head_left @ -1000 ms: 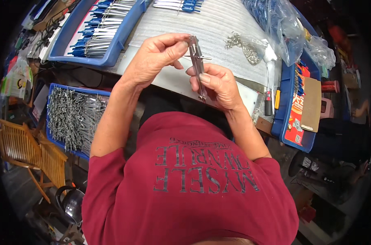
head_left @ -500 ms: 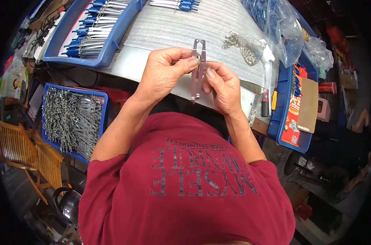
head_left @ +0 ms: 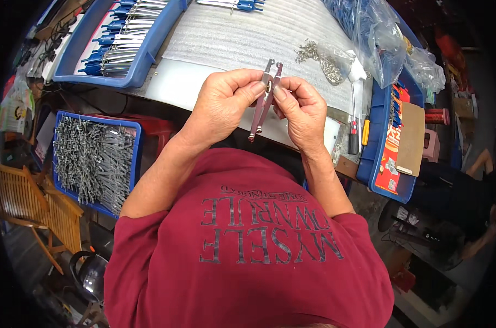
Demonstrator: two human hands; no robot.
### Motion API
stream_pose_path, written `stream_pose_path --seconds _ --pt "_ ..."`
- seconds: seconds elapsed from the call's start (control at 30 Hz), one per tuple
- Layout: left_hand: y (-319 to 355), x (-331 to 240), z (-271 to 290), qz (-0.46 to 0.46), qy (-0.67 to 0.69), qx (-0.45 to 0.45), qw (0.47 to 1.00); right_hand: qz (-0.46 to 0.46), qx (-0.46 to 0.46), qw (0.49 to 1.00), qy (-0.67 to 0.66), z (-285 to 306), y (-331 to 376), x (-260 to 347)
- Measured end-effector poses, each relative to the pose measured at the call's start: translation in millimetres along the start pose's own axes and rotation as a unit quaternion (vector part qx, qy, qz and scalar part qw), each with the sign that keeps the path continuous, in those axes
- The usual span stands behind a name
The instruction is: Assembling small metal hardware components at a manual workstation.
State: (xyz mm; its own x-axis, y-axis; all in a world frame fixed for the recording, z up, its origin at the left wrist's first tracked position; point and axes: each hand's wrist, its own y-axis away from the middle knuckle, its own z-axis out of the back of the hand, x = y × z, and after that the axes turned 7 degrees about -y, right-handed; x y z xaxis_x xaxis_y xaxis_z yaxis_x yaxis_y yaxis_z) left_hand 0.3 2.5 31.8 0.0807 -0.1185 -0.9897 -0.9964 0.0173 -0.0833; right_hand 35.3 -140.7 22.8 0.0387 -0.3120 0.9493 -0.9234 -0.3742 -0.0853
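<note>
In front of my chest, over the near edge of the table, I hold a slim two-armed metal piece (head_left: 260,113) that looks plier-like. Its arms cross or meet near the middle and spread apart toward me; reflected red tints the metal. My left hand (head_left: 220,104) pinches it between thumb and fingers from the left. From the other side, my right hand (head_left: 304,112) grips it with thumb and forefinger at the joint. A small part shows at the joint between my thumbs, too small to name. Beyond my hands lies a white foam sheet (head_left: 226,41).
Blue-handled metal pieces (head_left: 117,41) fill a blue tray (head_left: 130,82) at far left. Small fasteners (head_left: 308,52) lie beside a clear bag (head_left: 334,71). Screwdrivers (head_left: 353,141) rest near the right tray (head_left: 376,177). A crate of metal parts (head_left: 95,158) stands lower left.
The metal piece has tilted, its near end swinging left, and its arms have spread. My right hand has moved up, its thumb now on the joint. The view has shifted slightly.
</note>
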Motion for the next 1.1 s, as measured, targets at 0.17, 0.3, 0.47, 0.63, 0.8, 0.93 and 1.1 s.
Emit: stream_pose_path --seconds 0.17,0.3,0.47,0.63,0.8,0.93,1.1 --pt "1.4 -2.1 -3.9 0.028 0.030 -0.025 0.999 -0.014 0.004 1.000 0.016 0.4 2.2 3.3" --pt "0.7 -1.7 -3.7 0.072 0.071 -0.045 0.994 -0.013 -0.021 1.000 0.000 -4.3 2.8 5.5" --pt "3.4 5.0 -1.1 0.103 0.095 -0.031 0.990 -0.029 -0.026 0.999 0.007 -1.5 4.0 3.4" --pt "5.8 1.5 -4.6 0.123 0.137 -0.043 0.982 -0.031 -0.024 0.999 -0.005 -0.3 5.6 1.6" --pt "7.5 8.6 -5.6 0.111 0.095 -0.061 0.987 -0.036 -0.013 0.999 0.001 1.4 6.5 -1.1" --pt "8.2 7.6 -7.0 0.069 0.081 -0.070 0.992 -0.043 -0.017 0.999 0.015 -1.4 7.4 2.5" --pt "12.8 2.6 -8.9 0.025 0.057 -0.067 0.996 0.007 0.010 0.998 0.067 -4.4 11.3 7.0"
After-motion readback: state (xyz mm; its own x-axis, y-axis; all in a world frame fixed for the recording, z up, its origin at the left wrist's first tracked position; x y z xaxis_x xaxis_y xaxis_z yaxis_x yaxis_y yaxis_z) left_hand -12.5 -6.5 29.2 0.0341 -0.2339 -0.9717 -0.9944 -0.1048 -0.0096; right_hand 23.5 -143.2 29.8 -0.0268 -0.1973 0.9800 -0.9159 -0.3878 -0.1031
